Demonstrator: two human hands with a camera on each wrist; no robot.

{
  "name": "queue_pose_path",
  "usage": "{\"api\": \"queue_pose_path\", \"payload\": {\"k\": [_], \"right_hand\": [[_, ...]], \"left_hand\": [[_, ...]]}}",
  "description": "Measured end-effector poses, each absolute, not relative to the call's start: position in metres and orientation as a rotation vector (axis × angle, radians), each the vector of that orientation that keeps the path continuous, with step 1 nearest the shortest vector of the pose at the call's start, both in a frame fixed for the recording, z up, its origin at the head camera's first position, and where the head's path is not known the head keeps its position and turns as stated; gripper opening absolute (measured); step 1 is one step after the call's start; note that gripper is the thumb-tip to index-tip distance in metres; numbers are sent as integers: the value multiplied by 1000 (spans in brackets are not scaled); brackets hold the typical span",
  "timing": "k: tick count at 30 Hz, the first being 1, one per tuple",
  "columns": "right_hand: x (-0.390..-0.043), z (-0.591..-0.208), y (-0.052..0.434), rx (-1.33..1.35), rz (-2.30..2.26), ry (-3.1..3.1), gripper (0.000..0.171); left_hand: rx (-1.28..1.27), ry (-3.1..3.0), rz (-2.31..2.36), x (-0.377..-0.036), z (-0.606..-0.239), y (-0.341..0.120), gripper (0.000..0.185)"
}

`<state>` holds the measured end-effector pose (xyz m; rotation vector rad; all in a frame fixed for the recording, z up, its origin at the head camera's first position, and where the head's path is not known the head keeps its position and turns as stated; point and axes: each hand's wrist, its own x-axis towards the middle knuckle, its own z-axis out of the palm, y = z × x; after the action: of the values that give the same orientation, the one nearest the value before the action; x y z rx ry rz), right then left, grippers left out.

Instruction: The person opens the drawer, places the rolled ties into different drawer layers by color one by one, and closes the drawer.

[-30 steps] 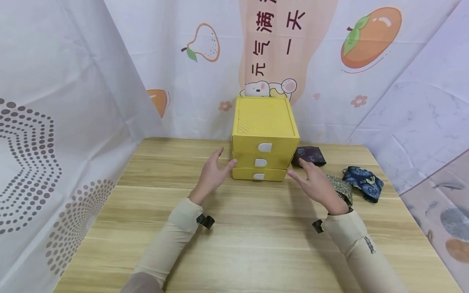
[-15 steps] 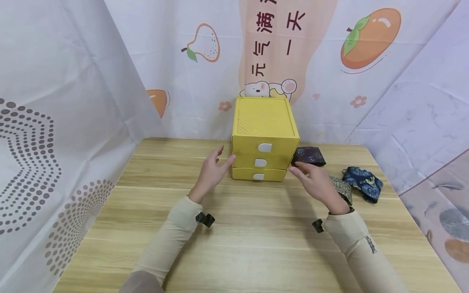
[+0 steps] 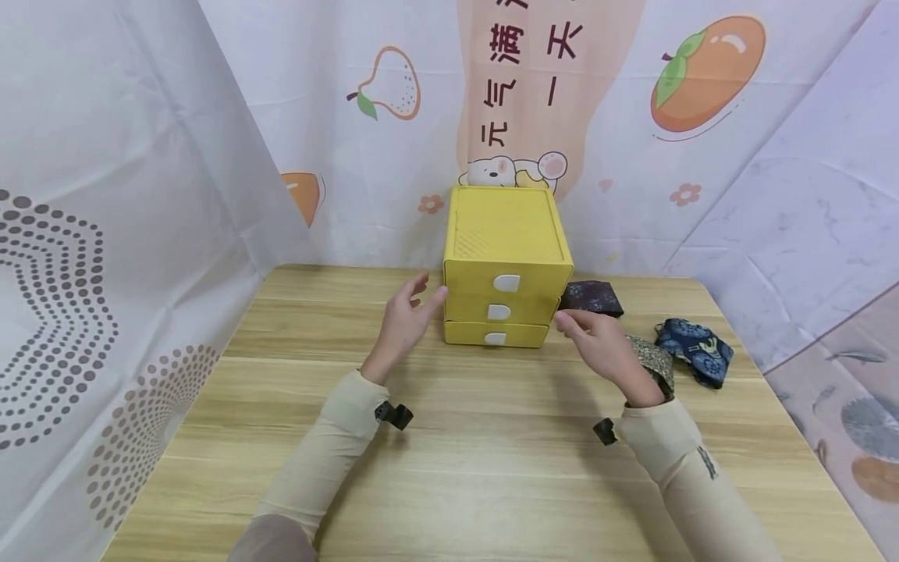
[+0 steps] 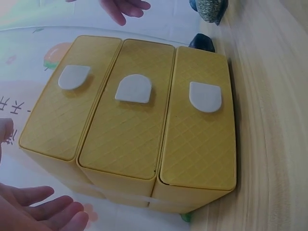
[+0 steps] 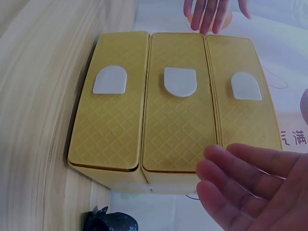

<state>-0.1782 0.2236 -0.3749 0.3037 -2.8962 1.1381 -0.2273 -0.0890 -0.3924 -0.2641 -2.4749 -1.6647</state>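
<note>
Drawer box (image 3: 506,265) between both hands — cloth pouches (image 3: 691,350) to its right.

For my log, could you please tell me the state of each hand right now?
Left hand: open, empty, beside the yellow drawer box.
Right hand: open, empty, at the box's other side.

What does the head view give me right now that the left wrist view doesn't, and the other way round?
Head view only: both sleeves, the whole wooden table, three folded patterned cloths right of the yellow drawer box, and its top face.

Left wrist view only: a close look at the quilted drawer fronts and the seams between them.

Both: the box's three shut drawers with white tabs, and the left hand and right hand open at either side.
</note>
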Motion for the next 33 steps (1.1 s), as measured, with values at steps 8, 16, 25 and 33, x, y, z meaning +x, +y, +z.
{"api": "queue_pose_path", "payload": {"k": [8, 16, 25, 33], "right_hand": [[-183, -376, 217, 294, 1338, -2837, 58], [-185, -373, 209, 206, 1672, -2764, 65], [-190, -370, 202, 147, 1827, -2745, 68], [-195, -370, 192, 71, 1915, -2715, 71]], "left_hand": [[-256, -2446, -1674, -231, -389, -88, 60], [-245, -2411, -1705, -233, -382, -86, 57], [-238, -2406, -1711, -237, -376, -83, 54], [-185, -2347, -1731, -242, -373, -82, 48]]}}
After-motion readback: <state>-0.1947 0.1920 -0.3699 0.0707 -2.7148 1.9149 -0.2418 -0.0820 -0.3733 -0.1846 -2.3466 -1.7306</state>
